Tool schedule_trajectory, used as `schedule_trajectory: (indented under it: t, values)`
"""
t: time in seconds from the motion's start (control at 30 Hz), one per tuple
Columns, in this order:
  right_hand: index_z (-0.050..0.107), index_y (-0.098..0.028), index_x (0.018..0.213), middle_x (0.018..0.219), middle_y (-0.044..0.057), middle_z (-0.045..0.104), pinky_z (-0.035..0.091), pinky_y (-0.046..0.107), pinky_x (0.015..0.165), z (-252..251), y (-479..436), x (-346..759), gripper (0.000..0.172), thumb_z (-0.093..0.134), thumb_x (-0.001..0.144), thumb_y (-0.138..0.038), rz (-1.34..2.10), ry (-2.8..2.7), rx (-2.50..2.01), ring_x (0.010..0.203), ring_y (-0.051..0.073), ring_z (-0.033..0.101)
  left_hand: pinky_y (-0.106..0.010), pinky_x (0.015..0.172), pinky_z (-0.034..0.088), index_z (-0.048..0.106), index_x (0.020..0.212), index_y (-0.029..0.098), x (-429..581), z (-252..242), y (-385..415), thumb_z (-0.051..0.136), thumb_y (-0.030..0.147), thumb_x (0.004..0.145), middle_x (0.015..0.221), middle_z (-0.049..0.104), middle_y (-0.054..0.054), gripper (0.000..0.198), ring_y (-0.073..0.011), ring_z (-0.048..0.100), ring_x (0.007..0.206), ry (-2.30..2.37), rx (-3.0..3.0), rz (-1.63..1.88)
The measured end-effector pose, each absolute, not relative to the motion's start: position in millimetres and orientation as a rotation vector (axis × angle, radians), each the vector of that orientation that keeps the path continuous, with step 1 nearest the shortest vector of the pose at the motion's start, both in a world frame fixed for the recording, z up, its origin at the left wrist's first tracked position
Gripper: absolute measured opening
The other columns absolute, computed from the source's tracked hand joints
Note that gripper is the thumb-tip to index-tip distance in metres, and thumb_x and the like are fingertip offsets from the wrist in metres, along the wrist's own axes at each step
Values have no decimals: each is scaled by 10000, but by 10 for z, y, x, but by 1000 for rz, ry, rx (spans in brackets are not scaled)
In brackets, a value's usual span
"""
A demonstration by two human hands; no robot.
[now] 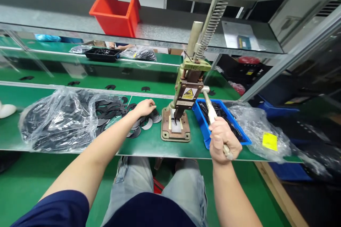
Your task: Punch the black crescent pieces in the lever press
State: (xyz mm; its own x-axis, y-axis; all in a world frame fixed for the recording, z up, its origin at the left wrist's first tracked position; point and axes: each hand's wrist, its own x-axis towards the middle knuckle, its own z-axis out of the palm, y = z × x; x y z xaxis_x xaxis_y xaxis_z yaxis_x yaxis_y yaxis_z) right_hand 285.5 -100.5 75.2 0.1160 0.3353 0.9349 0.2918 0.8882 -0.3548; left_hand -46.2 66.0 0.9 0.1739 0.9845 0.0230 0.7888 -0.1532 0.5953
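My right hand (223,138) is wrapped round the taped lever (211,110) of a small hand press (186,92). The press's ram is low over a pale block (176,125) on its base plate, and a small dark part shows at the ram's tip. At the right edge of a heap of flat, black, crescent-shaped pieces (112,108), my left hand (145,107) has its fingers curled together. What lies between those fingertips, if anything, is hidden. Single crescent pieces (147,124) lie between this hand and the press.
A clear plastic bag (60,122) of dark pieces lies left. Right of the press stand a blue tray (207,141) of black parts and another plastic bag (282,150) with a yellow label. Several dark pieces dot the green strip behind. A red bin (117,21) sits on the shelf.
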Motion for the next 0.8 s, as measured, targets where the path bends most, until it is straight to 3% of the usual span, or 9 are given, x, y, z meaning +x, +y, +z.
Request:
schedule_trajectory:
  t: [0.1, 0.23, 0.37, 0.47, 0.57, 0.7, 0.8]
  values:
    - [517, -225, 600, 594, -17, 536, 550, 598, 987, 754, -1017, 2857, 288, 632, 864, -230, 42, -1481, -536, 671, 202, 631, -378, 1064, 481, 753, 1094, 201, -538, 17, 906, 836, 443, 801, 1282, 723, -162, 389, -337, 667, 1241, 1717, 2022, 429]
    - [513, -234, 605, 588, -7, 527, 548, 587, 985, 745, -1015, 2873, 293, 632, 873, -240, 51, -1486, -536, 662, 210, 625, -434, 1055, 489, 771, 1090, 212, -370, -69, 1038, 933, 478, 651, 1311, 709, -200, 538, -393, 672, 1242, 1744, 2028, 281]
    - [497, -225, 594, 583, -9, 518, 547, 595, 969, 740, -990, 2875, 298, 628, 861, -227, 27, -1480, -520, 646, 204, 615, -381, 996, 526, 769, 1042, 216, -228, -108, 1135, 961, 401, 576, 1227, 752, -165, 536, -355, 709, 1168, 1731, 2010, 281]
    - [497, -229, 593, 581, -9, 518, 545, 588, 969, 747, -988, 2872, 290, 629, 852, -223, 18, -1480, -520, 635, 203, 611, -369, 956, 545, 746, 861, 207, -213, -33, 1185, 958, 267, 551, 1027, 789, -129, 380, -346, 733, 1090, 1683, 1993, 336]
    - [508, -235, 606, 582, -5, 522, 540, 580, 980, 750, -1009, 2871, 279, 617, 863, -219, 35, -1493, -529, 649, 211, 623, -352, 915, 562, 689, 742, 211, -262, 85, 1156, 916, 185, 618, 841, 771, -87, 260, -319, 753, 1007, 1597, 1974, 412]
    - [500, -226, 610, 599, -12, 530, 557, 566, 974, 734, -1026, 2879, 292, 606, 883, -236, 57, -1499, -533, 671, 193, 630, -318, 814, 603, 671, 944, 199, -324, 153, 950, 798, 273, 858, 814, 748, -45, 171, -217, 768, 823, 1463, 1766, 629]
    - [499, -223, 606, 599, -15, 533, 567, 564, 959, 725, -1026, 2883, 301, 613, 884, -245, 60, -1489, -535, 675, 189, 630, -294, 825, 622, 647, 976, 164, -244, 86, 646, 807, 275, 888, 836, 742, -37, 214, -155, 757, 764, 1263, 1297, 901]
